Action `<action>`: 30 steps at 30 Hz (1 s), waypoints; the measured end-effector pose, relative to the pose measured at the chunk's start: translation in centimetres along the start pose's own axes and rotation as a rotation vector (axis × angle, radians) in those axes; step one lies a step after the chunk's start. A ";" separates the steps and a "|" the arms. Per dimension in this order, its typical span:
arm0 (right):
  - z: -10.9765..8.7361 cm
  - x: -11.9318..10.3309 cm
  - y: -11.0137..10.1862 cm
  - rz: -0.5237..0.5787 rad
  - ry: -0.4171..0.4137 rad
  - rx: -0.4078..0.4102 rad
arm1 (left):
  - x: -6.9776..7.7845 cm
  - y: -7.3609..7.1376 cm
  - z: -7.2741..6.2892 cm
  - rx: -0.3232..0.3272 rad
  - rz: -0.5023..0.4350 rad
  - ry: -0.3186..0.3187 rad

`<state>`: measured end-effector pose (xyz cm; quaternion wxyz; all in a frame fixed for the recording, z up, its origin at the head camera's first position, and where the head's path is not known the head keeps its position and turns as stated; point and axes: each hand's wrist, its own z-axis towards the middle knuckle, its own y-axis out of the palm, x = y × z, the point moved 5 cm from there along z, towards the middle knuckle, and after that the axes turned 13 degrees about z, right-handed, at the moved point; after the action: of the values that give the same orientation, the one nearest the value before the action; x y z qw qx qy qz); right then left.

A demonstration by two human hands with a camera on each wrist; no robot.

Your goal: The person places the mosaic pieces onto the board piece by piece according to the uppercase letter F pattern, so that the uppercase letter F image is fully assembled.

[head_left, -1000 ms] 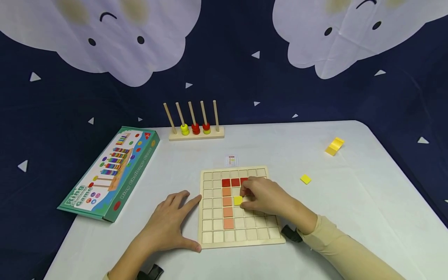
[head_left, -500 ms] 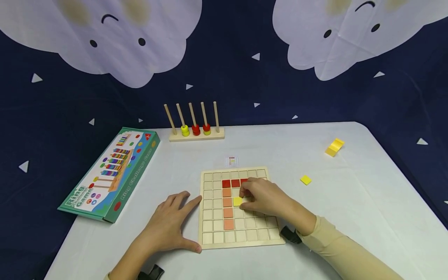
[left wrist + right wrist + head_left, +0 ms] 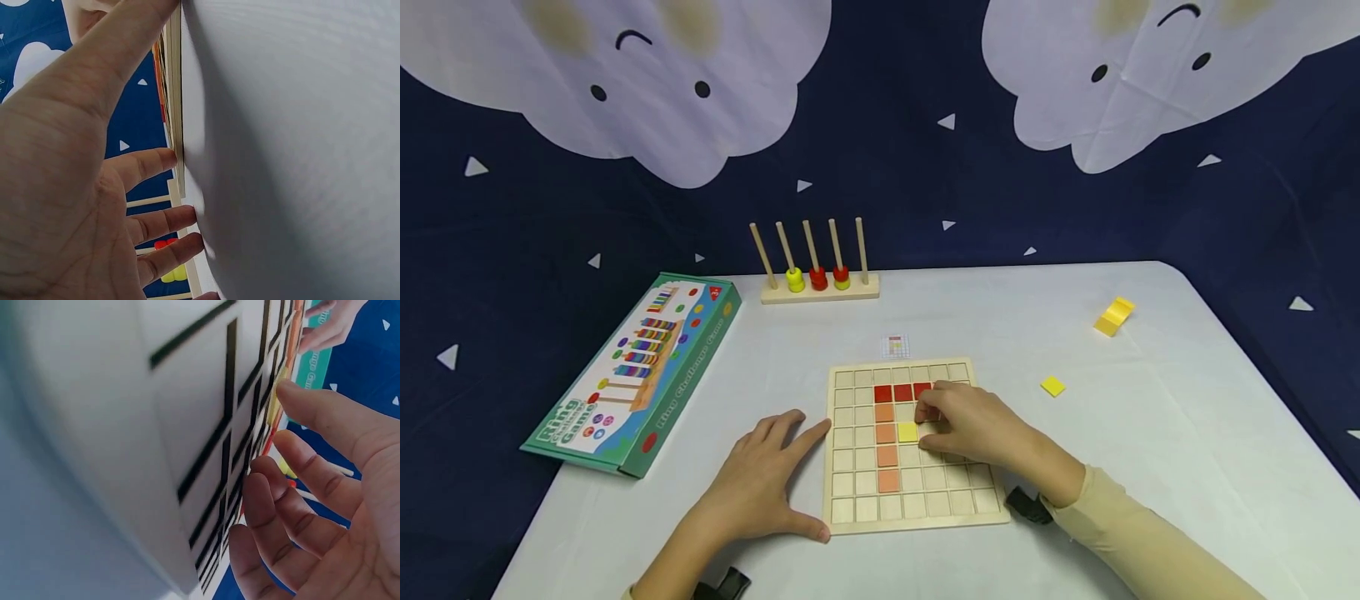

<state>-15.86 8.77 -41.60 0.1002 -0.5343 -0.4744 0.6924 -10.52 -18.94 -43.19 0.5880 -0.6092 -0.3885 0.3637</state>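
A wooden grid board lies flat on the white table. Its column of orange tiles stands below a row of red tiles. One yellow tile sits in a cell to the right of the orange column. My right hand hovers just right of that tile, thumb and index finger apart, holding nothing; the right wrist view shows the fingers loosely bent over the grid. My left hand rests spread on the table, its thumb and index finger touching the board's left edge.
A small pattern card lies behind the board. Farther back stands a peg rack with yellow and red rings. A green game box is at the left. One loose yellow tile and a row of yellow tiles lie right.
The yellow tile has shifted slightly left into its cell beside the orange column. My right thumb and fingers have let go of it and drawn a little right. My left hand stays put.
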 end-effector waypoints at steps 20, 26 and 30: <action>-4.5 7.3 -8.0 0.023 0.129 0.145 | -0.1 0.1 0.0 -0.012 -0.004 -0.011; -5.7 9.8 -9.9 0.040 0.161 0.129 | -0.1 0.1 0.0 -0.023 -0.007 -0.016; -6.3 11.1 -10.8 0.062 0.165 0.114 | 0.0 0.0 0.1 -0.024 -0.010 -0.018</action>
<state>-19.14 25.13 -40.41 0.1480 -0.5974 -0.4075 0.6746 -10.61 -18.91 -43.18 0.5789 -0.6109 -0.4013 0.3614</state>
